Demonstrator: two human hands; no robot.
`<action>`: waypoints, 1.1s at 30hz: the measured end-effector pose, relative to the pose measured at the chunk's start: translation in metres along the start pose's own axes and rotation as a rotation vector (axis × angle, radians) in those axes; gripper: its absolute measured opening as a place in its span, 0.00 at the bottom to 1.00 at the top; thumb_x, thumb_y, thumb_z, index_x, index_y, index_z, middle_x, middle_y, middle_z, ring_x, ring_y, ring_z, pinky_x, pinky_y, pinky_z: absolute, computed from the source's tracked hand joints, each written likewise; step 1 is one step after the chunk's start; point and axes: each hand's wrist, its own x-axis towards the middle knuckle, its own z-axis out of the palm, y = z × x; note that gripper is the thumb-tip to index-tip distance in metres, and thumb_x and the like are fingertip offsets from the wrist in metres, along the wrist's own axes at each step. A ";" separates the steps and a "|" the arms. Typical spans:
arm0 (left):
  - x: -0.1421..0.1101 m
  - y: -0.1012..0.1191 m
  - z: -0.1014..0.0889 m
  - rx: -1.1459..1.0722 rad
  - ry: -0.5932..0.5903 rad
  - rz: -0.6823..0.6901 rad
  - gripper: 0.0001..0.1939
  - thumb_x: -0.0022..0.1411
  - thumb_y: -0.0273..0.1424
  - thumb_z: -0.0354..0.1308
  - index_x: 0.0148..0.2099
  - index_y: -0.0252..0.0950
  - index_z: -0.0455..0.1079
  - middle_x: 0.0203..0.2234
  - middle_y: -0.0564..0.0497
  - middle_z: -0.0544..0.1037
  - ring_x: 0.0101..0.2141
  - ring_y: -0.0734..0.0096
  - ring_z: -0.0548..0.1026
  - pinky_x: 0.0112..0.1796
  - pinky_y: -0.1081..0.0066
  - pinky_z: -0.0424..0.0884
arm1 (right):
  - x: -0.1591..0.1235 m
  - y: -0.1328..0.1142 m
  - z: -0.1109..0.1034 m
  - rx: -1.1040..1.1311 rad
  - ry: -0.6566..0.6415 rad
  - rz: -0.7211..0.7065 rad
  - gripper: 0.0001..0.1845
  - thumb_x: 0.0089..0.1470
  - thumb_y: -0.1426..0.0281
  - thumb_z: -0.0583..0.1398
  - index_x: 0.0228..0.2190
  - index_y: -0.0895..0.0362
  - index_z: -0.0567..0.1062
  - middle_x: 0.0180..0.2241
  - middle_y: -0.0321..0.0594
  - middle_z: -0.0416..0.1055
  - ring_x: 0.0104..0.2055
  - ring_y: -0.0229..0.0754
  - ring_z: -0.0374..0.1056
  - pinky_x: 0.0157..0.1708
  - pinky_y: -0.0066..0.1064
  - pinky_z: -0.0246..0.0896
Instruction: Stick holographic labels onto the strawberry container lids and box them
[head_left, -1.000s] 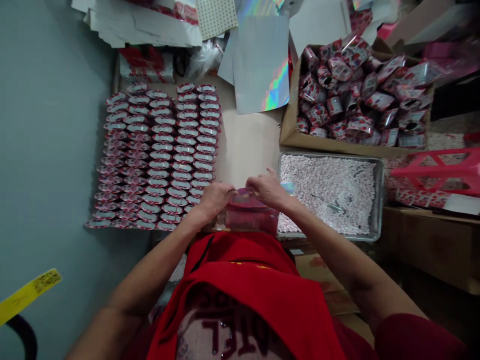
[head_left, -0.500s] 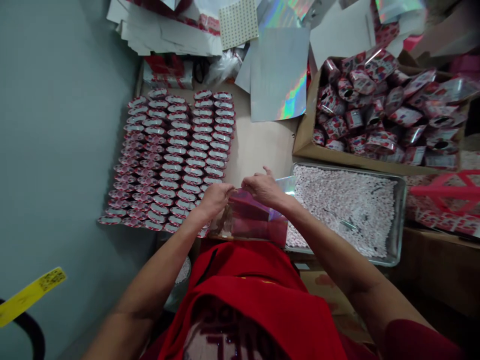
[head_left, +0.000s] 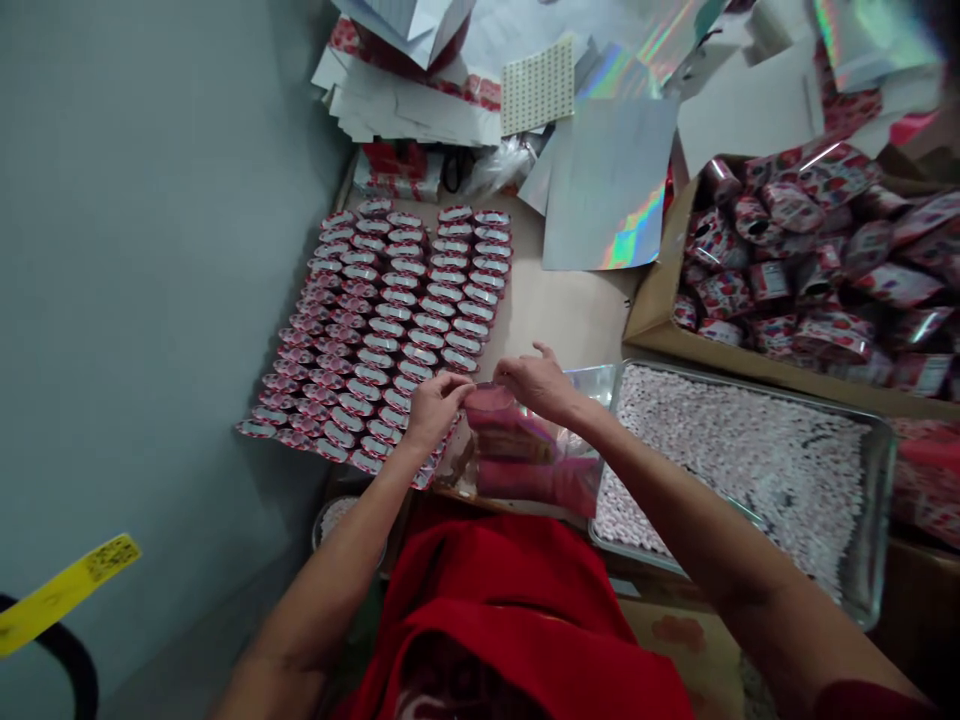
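Observation:
At the table's front edge lies a glossy clear plastic bag (head_left: pixel 536 480), looking pink-red from its contents or reflections; I cannot tell which. My left hand (head_left: pixel 437 408) pinches near its upper left edge, thumb against fingers. Just to the right, my right hand (head_left: pixel 536 385) pinches the same edge with thumb and forefinger, one finger sticking up. What lies between the fingertips is too small to make out clearly. Close to my left hand stand rows of red-and-white packets (head_left: pixel 390 330), packed upright.
A metal tray (head_left: pixel 885 520) of small white pieces (head_left: pixel 750 460) sits at right. Behind it stands a cardboard box (head_left: pixel 652 310) full of printed wrapped packs (head_left: pixel 787 270). Silvery sheets (head_left: pixel 604 180), a dotted sticker sheet (head_left: pixel 538 88) and papers lie at the back. A wall (head_left: pixel 165 250) bounds the left.
The view has shifted, so the table's things appear further right and slightly lower. Both hands keep their pinch at the bag's edge, and the bag's surface looks more creased.

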 end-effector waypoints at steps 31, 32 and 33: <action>0.050 -0.067 -0.088 -0.572 0.173 -0.419 0.05 0.55 0.30 0.68 0.31 0.33 0.80 0.26 0.49 0.82 0.24 0.73 0.77 0.28 0.74 0.74 | 0.091 -0.105 0.120 -0.232 0.266 -0.164 0.31 0.63 0.81 0.52 0.64 0.56 0.70 0.66 0.47 0.68 0.60 0.50 0.65 0.65 0.44 0.46; 0.050 -0.067 -0.087 -0.575 0.179 -0.422 0.05 0.54 0.30 0.68 0.30 0.33 0.80 0.25 0.49 0.82 0.24 0.73 0.77 0.28 0.74 0.75 | 0.088 -0.103 0.122 -0.223 0.268 -0.180 0.31 0.63 0.82 0.52 0.64 0.56 0.70 0.66 0.46 0.68 0.61 0.50 0.64 0.65 0.44 0.46; 0.049 -0.067 -0.087 -0.575 0.186 -0.424 0.05 0.54 0.30 0.69 0.30 0.33 0.79 0.25 0.49 0.81 0.24 0.73 0.77 0.28 0.74 0.75 | 0.085 -0.102 0.124 -0.212 0.276 -0.193 0.30 0.63 0.81 0.52 0.64 0.56 0.71 0.65 0.46 0.69 0.61 0.49 0.64 0.65 0.43 0.46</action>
